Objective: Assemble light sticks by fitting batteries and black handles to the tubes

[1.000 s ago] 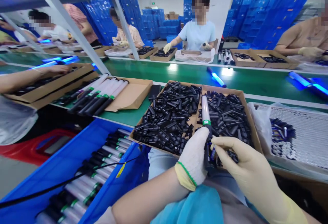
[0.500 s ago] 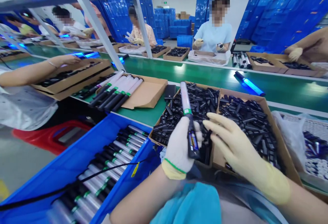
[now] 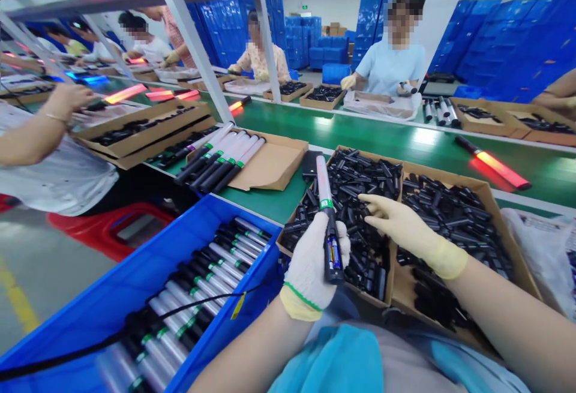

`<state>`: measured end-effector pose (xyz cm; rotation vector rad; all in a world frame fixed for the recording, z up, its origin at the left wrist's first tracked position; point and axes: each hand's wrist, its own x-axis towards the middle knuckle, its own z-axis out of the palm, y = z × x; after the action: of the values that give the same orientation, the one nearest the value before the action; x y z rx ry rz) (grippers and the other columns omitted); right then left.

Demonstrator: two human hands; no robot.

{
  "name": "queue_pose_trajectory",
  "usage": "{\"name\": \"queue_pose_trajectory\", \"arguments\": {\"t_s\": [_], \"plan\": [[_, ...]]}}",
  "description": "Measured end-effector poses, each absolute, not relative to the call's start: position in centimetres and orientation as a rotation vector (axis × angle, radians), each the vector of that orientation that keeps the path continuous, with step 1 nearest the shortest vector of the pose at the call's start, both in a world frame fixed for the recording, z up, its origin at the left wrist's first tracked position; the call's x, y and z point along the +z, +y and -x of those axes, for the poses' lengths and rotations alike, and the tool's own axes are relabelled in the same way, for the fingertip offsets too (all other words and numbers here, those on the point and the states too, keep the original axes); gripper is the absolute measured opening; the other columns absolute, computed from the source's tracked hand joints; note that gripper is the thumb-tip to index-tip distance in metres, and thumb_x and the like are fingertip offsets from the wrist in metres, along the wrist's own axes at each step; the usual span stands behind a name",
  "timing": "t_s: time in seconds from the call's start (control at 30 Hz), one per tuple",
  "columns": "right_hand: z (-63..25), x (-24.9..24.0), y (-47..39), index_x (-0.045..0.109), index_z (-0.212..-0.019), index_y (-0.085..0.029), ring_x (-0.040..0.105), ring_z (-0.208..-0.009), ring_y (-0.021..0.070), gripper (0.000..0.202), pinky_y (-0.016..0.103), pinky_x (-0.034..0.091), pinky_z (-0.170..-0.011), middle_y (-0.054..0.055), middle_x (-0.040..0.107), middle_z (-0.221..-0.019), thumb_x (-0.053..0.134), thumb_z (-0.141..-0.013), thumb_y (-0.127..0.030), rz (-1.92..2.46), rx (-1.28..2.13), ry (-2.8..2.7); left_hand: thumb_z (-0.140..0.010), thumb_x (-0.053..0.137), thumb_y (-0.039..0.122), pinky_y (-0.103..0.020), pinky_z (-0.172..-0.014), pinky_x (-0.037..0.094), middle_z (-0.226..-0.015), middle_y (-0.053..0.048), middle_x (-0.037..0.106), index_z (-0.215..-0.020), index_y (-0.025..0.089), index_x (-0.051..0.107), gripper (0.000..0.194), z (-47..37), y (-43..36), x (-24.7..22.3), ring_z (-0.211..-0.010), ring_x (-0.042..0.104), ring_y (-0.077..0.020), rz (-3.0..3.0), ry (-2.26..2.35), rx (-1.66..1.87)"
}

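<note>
Filling the blue bin (image 3: 103, 303) at the left, sticks (image 3: 213, 282) with clear tubes, green bands and black handles lie side by side, a black cable (image 3: 184, 304) passing over them. Behind the bin, a person's bare forearm (image 3: 33, 132) reaches past a cardboard box. Next, on the green bench (image 3: 265, 199), more sticks (image 3: 225, 156) lean together on the left part of an open cardboard tray (image 3: 283, 156).

Further right, the left hand (image 3: 308, 261), in a white glove, is clamped around the black handle of one stick (image 3: 331, 222). Its tube points away from the wearer, at the left edge of the left box (image 3: 393, 279), and batteries (image 3: 333, 253) show in the handle's opening. The gloved right hand (image 3: 396, 222) is over that box's black parts (image 3: 355, 189), fingers apart; whether they touch any part, I cannot tell. Beside it is the right box (image 3: 508, 231), also holding black parts. Beyond, a stick glowing red (image 3: 499, 168) lies on the green belt (image 3: 405, 135), and a plastic bag (image 3: 537, 237) sits at the far right.
</note>
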<state>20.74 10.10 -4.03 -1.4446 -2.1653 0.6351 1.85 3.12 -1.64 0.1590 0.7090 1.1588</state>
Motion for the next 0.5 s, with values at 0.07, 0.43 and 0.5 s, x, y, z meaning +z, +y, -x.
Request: {"name": "queue_pose_trajectory", "arguments": {"t_s": [0.07, 0.43, 0.5], "plan": [[-21.5, -3.5, 8.8, 0.05, -0.135, -0.02, 0.065, -0.082, 0.0136, 0.046, 0.03, 0.054, -0.08, 0.005, 0.066, -0.106, 0.051, -0.09, -0.027, 1.42, 0.731, -2.102, -0.09, 0.058, 0.037, -0.015, -0.04, 0.043, -0.078, -0.001, 0.06, -0.096, 0.016, 0.059, 0.021, -2.4, 3.2, -1.8, -0.051, 0.054, -0.0067, -0.15, 0.691, 1.114], [-22.9, 1.1, -0.8, 0.055, -0.108, -0.025, 0.06, -0.091, 0.0198, 0.019, 0.033, 0.05, -0.079, 0.003, 0.064, -0.098, 0.053, -0.09, -0.027, 1.375, 0.901, -2.008, -0.088, 0.06, 0.042, -0.016, -0.039, 0.043, -0.071, -0.001, 0.063, -0.098, 0.016, 0.063, 0.028, -6.2, 2.8, -1.8, -0.047, 0.057, -0.0086, -0.182, 0.684, 0.945], [-22.5, 1.2, -1.4, 0.059, -0.108, -0.025, 0.061, -0.089, 0.0202, 0.022, 0.033, 0.05, -0.079, 0.003, 0.066, -0.097, 0.062, -0.087, -0.029, 1.379, 0.847, -2.082, -0.089, 0.059, 0.041, -0.017, -0.044, 0.047, -0.072, -0.001, 0.064, -0.1, 0.017, 0.063, 0.026, -7.1, 2.6, -1.8, -0.051, 0.06, -0.0101, -0.129, 0.65, 0.947]]}}
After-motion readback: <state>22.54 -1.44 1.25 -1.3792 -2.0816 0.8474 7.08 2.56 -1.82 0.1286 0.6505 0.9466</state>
